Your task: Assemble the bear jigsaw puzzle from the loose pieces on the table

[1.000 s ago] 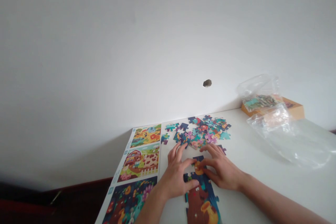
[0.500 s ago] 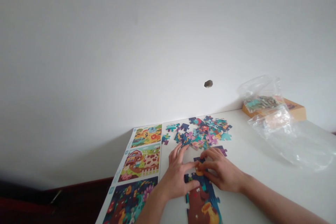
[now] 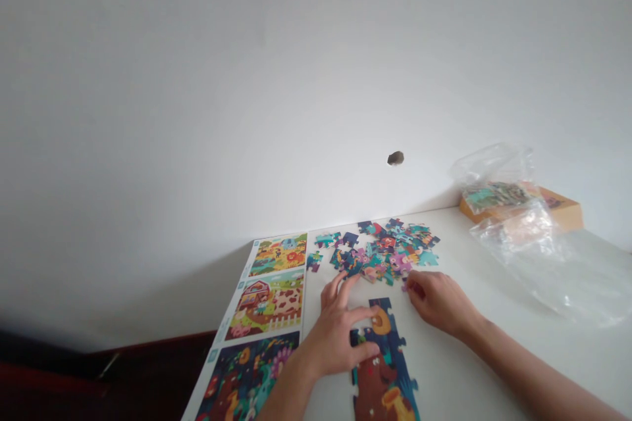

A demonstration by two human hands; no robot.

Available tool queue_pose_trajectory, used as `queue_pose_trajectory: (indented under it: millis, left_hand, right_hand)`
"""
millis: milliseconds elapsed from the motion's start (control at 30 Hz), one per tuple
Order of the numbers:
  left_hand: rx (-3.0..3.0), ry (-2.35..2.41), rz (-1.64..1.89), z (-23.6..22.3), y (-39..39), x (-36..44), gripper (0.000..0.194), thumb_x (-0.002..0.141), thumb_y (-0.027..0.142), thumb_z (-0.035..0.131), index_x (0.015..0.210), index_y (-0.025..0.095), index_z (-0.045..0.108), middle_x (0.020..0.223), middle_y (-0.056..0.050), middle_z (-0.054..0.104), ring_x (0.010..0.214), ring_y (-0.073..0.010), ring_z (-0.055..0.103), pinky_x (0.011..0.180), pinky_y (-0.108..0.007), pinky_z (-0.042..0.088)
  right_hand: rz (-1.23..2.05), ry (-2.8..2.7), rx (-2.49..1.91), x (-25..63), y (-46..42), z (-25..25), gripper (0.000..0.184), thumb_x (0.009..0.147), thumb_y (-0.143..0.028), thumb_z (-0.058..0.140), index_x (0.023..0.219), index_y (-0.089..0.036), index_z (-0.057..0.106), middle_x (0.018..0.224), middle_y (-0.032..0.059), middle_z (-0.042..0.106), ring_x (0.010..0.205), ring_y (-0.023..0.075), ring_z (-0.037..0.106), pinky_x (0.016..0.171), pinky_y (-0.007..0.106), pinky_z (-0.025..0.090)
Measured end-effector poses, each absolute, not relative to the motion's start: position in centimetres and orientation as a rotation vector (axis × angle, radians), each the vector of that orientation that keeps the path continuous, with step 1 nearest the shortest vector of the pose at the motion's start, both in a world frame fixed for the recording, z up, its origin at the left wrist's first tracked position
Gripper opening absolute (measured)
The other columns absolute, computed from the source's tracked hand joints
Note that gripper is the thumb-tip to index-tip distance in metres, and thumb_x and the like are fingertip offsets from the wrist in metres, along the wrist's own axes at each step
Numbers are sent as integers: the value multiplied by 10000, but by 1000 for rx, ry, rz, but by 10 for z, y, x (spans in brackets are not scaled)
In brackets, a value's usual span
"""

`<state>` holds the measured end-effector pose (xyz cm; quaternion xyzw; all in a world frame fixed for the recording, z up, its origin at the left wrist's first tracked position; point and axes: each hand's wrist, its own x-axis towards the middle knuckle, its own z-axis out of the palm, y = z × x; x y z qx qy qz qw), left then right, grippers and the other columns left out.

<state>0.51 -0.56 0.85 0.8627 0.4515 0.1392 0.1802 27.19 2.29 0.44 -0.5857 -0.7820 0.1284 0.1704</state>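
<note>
Plastic bag point(image 3: 494, 163) holds coloured pieces point(image 3: 501, 195); left grip point(image 3: 332, 337) spread on puzzle point(image 3: 372, 389), right grip point(image 3: 441, 300) unclear.

Homelike room (cartoon puzzle point(image 3: 372, 378)), white table point(image 3: 454, 385)

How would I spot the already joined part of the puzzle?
On the white table, find the left hand. Under its thumb lies the joined puzzle section, a strip showing a brown animal; unlike the jumbled loose pieces beyond, its pieces interlock.
</note>
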Motion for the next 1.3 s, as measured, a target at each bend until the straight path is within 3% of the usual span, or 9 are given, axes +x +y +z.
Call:
queue_pose_trajectory:
  millis: [100,233,500,700,800,1000,1300]
  left_hand:
    - [2432,1281,395,9,-6,6,582,671,424,839,1225,407,661,1601,-13,190,1453,-445,99,1130,-649,208]
    - [2416,1289,382,9,-6,6,574,678,428,835,1224,399,661,1597,-20,189,1452,-442,101,1131,-642,214]
    - [2459,1292,438,8,-6,4,479,763,442,756,1227,380,654,1572,-25,232,1444,-410,145,1141,-603,228]
    - [2502,1359,540,9,-6,5,378,815,383,701,1189,334,675,1496,-53,350,1412,-390,227,1130,-575,282]
    - [2510,1427,585,7,-5,6,353,831,347,668,1183,309,673,1462,-74,391,1392,-392,261,1117,-588,301]
    - [2526,1604,685,-3,1,4,342,855,337,618,1188,274,661,1386,-82,499,1327,-374,361,1077,-598,342]
    - [2492,1728,628,-15,5,1,414,858,379,612,1260,282,631,1413,-58,512,1316,-377,379,1062,-601,343]
  right_hand:
    - [436,-2213,-1483,274,31,-3,221,916,-234,434,934,-228,655,914,51,667,832,188,633,736,284,460]
    - [393,-2221,-1393,269,37,-8,256,950,-247,405,981,-220,658,962,71,632,879,196,622,786,303,481]
    - [326,-2160,-1561,267,29,-2,245,937,-261,445,860,-226,674,860,44,689,764,186,638,711,284,443]
    - [411,-2201,-1633,262,28,-4,238,907,-228,461,986,-254,684,902,23,740,804,193,675,711,272,416]
    - [402,-2218,-1660,260,28,-4,224,910,-240,465,956,-244,685,884,26,739,805,194,672,694,268,395]
    - [357,-2228,-1703,260,27,-4,220,915,-239,461,843,-222,668,815,40,724,733,178,649,632,264,345]
    - [369,-2216,-1714,261,26,-4,231,927,-276,479,919,-258,709,861,28,747,785,200,687,658,263,389]
